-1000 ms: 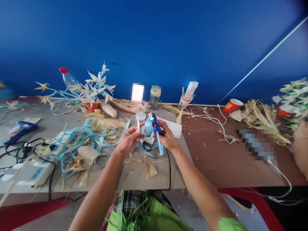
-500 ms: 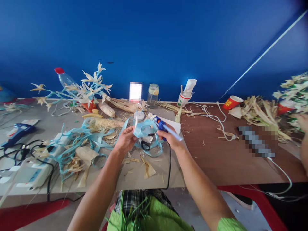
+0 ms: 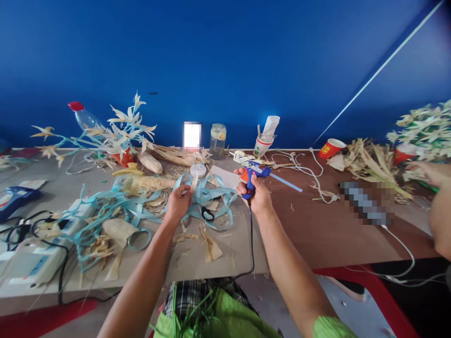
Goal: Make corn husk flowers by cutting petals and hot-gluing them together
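My right hand (image 3: 259,195) is wrapped round the handle of a blue and orange hot glue gun (image 3: 254,176), held upright above the table. A pale glue stick (image 3: 287,182) juts out of its back, and its black cord hangs down past the table edge. Between the fingertips of my left hand (image 3: 179,203) is a narrow pale strip of corn husk (image 3: 195,180). Loops of light blue ribbon (image 3: 225,206) lie just right of that hand. Black scissor handles (image 3: 207,214) show among the loops, their blades hidden.
Dried husks (image 3: 211,246), blue-wrapped stems (image 3: 86,234) and a power strip (image 3: 52,263) cover the left side. A husk-flower branch (image 3: 123,124) stands at the back, near a jar (image 3: 218,141) and a paper cup (image 3: 262,146). Another person's arm (image 3: 439,206) reaches in at right.
My right hand has moved right, away from my left, and the glue gun has turned upright. The ribbon loops have dropped from between my hands to the table. The view has shifted slightly.
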`<state>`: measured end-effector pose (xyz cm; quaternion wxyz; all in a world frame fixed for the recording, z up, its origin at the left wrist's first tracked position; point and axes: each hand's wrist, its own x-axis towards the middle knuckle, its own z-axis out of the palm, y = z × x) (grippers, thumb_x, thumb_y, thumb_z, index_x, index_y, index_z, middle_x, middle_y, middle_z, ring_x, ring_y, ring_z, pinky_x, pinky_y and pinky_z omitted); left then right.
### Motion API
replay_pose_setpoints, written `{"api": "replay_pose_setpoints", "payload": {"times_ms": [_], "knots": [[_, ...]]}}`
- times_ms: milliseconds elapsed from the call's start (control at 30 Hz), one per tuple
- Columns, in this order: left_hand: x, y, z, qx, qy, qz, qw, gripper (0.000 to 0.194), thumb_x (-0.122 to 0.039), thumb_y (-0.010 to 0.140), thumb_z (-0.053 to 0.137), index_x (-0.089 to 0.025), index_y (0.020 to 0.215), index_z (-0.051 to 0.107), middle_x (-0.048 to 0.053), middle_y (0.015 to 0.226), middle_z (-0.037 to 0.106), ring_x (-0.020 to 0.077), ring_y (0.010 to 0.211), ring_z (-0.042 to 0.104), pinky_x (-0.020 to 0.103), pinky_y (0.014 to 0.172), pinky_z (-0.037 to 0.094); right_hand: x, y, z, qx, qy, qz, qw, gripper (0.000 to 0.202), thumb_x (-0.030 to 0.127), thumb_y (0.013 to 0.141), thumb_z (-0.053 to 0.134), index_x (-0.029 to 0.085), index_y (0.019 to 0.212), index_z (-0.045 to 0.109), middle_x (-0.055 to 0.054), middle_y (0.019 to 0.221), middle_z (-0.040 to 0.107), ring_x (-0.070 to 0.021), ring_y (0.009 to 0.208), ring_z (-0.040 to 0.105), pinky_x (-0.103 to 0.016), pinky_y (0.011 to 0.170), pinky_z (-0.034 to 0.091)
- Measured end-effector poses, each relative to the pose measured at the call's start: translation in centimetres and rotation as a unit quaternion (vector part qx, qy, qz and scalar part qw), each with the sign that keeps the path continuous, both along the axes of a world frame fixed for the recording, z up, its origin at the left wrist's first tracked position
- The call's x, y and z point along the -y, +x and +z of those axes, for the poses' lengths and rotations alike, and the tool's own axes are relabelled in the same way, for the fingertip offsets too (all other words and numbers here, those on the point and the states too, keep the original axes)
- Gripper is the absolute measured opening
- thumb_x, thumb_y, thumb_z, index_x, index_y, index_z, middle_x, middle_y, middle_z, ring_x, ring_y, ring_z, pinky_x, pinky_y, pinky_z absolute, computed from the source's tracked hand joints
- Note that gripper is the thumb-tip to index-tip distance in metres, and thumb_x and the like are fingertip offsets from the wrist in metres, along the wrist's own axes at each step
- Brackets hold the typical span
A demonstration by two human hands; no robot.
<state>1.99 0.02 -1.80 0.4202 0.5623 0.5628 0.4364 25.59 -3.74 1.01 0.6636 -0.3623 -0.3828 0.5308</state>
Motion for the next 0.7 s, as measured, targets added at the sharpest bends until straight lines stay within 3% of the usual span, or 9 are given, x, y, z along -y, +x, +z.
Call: {"api": "replay_pose_setpoints", "payload": {"times_ms": [167, 267, 367, 500, 600, 700], "knots": [[-0.4, -1.1, 0.0, -0.099, 0.095, 0.055, 0.989, 0.012, -0.029, 0.075, 0.057, -0.019, 0.071, 0.062, -0.002, 0.057, 0.05, 0.0122, 0.054, 0.043, 0.022, 0.052, 0.032, 0.3, -0.7, -0.4, 0.038, 0.002, 0.037, 0.999, 0.045, 0.058, 0.071, 0.061, 0.021, 0.097, 0.063, 0.0, 0.071, 0.058, -0.0088, 0.048, 0.038, -0.027, 0.052, 0.036], [-0.4, -1.4, 0.1, -0.15, 0.161, 0.087, 0.972, 0.009, -0.024, 0.075, 0.056, -0.019, 0.075, 0.064, 0.005, 0.081, 0.06, 0.0178, 0.075, 0.054, 0.027, 0.066, 0.041, 0.4, -0.9, -0.5, 0.041, 0.006, 0.058, 0.997, 0.043, 0.054, 0.068, 0.066, 0.021, 0.095, 0.064, 0.002, 0.063, 0.053, -0.0098, 0.048, 0.039, -0.028, 0.052, 0.036], [-0.3, -1.5, 0.3, -0.14, 0.195, 0.119, 0.963, 0.008, -0.022, 0.075, 0.056, -0.019, 0.077, 0.064, 0.01, 0.104, 0.06, 0.0211, 0.092, 0.056, 0.03, 0.076, 0.044, 0.6, -1.2, -0.4, 0.042, 0.002, 0.068, 0.997, 0.041, 0.05, 0.069, 0.068, 0.02, 0.097, 0.065, 0.004, 0.057, 0.05, -0.0106, 0.049, 0.04, -0.028, 0.053, 0.036], [0.0, -1.1, 1.1, -0.018, 0.165, 0.131, 0.977, 0.012, -0.029, 0.078, 0.058, -0.018, 0.078, 0.063, 0.008, 0.101, 0.061, 0.0135, 0.073, 0.055, 0.024, 0.063, 0.042, 0.8, -1.6, -0.3, 0.038, 0.012, 0.072, 0.997, 0.039, 0.049, 0.071, 0.069, 0.02, 0.097, 0.064, 0.002, 0.065, 0.056, -0.0094, 0.049, 0.042, -0.027, 0.052, 0.036], [0.5, -0.5, 1.7, 0.134, 0.068, 0.067, 0.986, 0.021, -0.038, 0.079, 0.059, -0.017, 0.08, 0.06, 0.003, 0.077, 0.063, 0.0085, 0.053, 0.044, 0.021, 0.049, 0.033, 1.2, -2.2, -0.4, 0.06, 0.018, 0.115, 0.991, 0.044, 0.055, 0.071, 0.068, 0.021, 0.097, 0.063, -0.003, 0.088, 0.063, -0.0083, 0.05, 0.043, -0.027, 0.051, 0.036], [0.8, -0.1, 2.0, 0.177, 0.031, 0.033, 0.983, 0.024, -0.04, 0.077, 0.063, -0.016, 0.074, 0.059, 0.001, 0.069, 0.061, 0.0071, 0.05, 0.041, 0.021, 0.046, 0.03, 1.7, -3.0, -0.4, 0.103, 0.038, 0.185, 0.977, 0.041, 0.056, 0.077, 0.062, 0.02, 0.098, 0.062, -0.006, 0.098, 0.063, -0.0084, 0.052, 0.046, -0.028, 0.052, 0.037]]}}
